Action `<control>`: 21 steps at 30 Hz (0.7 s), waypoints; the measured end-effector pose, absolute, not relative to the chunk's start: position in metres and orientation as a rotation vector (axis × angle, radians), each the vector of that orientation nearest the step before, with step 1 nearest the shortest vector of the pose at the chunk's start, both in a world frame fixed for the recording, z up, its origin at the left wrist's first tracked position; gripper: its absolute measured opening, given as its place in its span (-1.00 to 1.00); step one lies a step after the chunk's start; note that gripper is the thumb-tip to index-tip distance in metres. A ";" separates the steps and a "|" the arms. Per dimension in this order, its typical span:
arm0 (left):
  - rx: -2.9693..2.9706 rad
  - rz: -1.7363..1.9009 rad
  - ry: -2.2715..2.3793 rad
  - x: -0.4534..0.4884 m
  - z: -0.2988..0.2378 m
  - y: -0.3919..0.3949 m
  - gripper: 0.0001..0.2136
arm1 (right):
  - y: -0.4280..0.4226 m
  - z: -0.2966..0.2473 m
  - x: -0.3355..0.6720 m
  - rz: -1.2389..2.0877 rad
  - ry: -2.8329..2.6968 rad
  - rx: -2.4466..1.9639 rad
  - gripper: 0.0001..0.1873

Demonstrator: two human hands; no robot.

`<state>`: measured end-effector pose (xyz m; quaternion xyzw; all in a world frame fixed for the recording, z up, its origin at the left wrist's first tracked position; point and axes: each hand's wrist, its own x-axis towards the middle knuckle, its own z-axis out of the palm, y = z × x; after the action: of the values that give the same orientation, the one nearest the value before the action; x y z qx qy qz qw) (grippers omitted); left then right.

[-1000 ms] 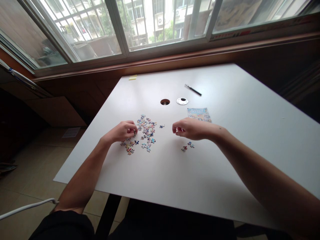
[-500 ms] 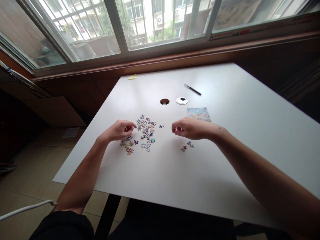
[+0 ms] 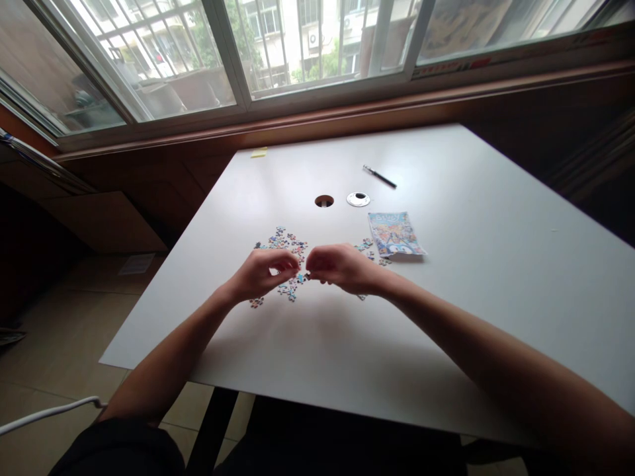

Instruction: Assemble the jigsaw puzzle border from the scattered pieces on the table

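Observation:
My left hand [image 3: 264,272] and my right hand [image 3: 337,267] meet fingertip to fingertip above the white table [image 3: 446,317], just over a scatter of small colourful puzzle pieces [image 3: 286,244]. Both hands are closed in a pinch; what the fingers hold is too small to name, probably puzzle pieces. A few more loose pieces [image 3: 366,246] lie right of my right hand. The picture card [image 3: 394,233] with a cartoon print lies flat beyond my right wrist.
A black pen [image 3: 380,176] lies at the back of the table. A round cable hole [image 3: 324,200] and its white cap [image 3: 358,199] sit mid-table. A yellow note [image 3: 258,153] is at the far left corner. Windows run behind; a white chair rail [image 3: 49,412] shows lower left.
Both hands have come together from about a hand's width apart. The left hand left the pile's left side and the right hand slid left, uncovering the picture card.

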<state>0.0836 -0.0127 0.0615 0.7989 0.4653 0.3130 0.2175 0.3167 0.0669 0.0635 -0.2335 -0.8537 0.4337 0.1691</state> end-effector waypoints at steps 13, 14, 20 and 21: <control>2.400 0.367 1.312 0.039 0.062 0.002 -0.64 | 0.110 0.068 0.352 0.519 -3.011 -1.109 -0.90; 2.396 0.345 1.303 0.038 0.063 0.002 -0.65 | 0.110 0.068 0.352 0.536 -3.015 -1.120 -0.90; 2.380 0.313 1.326 0.036 0.069 -0.001 -0.74 | 0.112 0.067 0.352 0.583 -3.010 -1.012 -0.86; 2.380 0.320 1.346 0.036 0.069 -0.001 -0.75 | 0.112 0.066 0.353 0.597 -3.008 -0.984 -0.86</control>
<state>0.0360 -0.0006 0.0693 0.8483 0.4798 0.1139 0.1931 0.3526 0.1120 0.0662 -0.3054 -0.9332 0.1854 -0.0394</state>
